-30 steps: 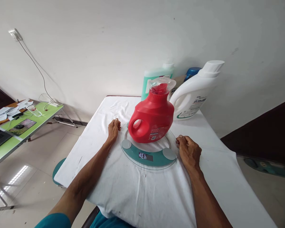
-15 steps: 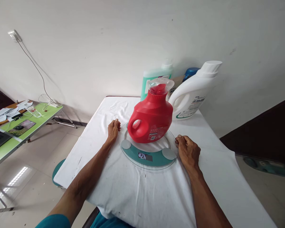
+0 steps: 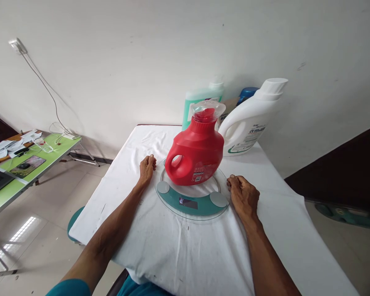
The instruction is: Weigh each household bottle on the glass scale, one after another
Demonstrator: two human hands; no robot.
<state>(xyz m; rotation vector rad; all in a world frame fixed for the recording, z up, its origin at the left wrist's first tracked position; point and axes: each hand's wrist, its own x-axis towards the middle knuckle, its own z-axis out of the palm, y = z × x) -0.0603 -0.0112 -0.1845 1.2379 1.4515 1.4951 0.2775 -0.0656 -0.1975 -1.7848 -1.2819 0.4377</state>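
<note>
A red detergent jug (image 3: 195, 152) with a clear cap stands on a round glass scale (image 3: 185, 204) with a teal band. Small characters show at the left of the scale's display (image 3: 188, 202); the rest of it is dark. My left hand (image 3: 147, 167) rests on the white cloth just left of the scale, its fingers curled with nothing in them. Close by the scale's right edge lies my right hand (image 3: 244, 194), likewise closed and empty, fingertips near the glass rim. Neither hand touches the jug.
Behind the jug are a white detergent bottle (image 3: 249, 119), a green bottle (image 3: 200, 98) and a blue-capped container (image 3: 247, 93), near the wall. A white cloth (image 3: 135, 242) covers the table. To the left stands a green table (image 3: 57, 150) with papers and a laptop.
The large digits on the scale's display have gone dark, leaving only the small characters at its left. Both hands and the jug stay in place.
</note>
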